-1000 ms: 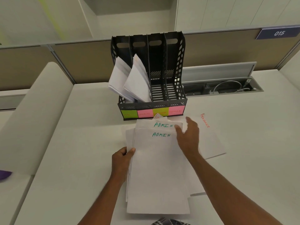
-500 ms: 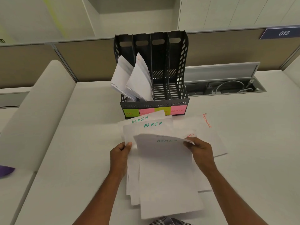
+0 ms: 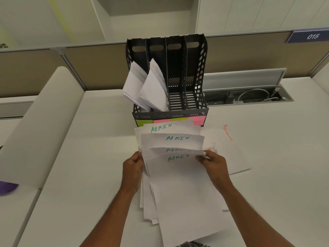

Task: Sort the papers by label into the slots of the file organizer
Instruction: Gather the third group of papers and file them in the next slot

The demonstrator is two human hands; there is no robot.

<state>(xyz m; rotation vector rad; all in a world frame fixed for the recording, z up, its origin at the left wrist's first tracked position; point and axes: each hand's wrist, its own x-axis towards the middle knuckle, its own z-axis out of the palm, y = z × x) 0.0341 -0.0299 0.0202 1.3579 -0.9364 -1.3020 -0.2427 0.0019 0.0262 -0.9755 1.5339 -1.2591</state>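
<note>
A black file organizer (image 3: 195, 72) with four slots stands at the back of the desk, green and pink sticky labels (image 3: 196, 119) along its front. White papers (image 3: 151, 86) lean out of its two left slots; the two right slots hold nothing. In front of it I hold a fanned stack of white sheets marked ADMIN (image 3: 178, 175) in green. My left hand (image 3: 132, 170) grips the stack's left edge. My right hand (image 3: 212, 164) pinches the top sheets at their right edge. A sheet marked FINANCE (image 3: 229, 148) in orange lies on the desk to the right.
The white desk (image 3: 80, 157) has a raised divider behind it. A cable tray (image 3: 249, 97) with its lid up sits right of the organizer. A white curved panel (image 3: 41, 125) runs along the left. A purple object (image 3: 7, 187) shows at the left edge.
Both hands lifted the ADMIN sheets off the desk and fanned them. My right hand went from lying flat on the stack to pinching its right edge.
</note>
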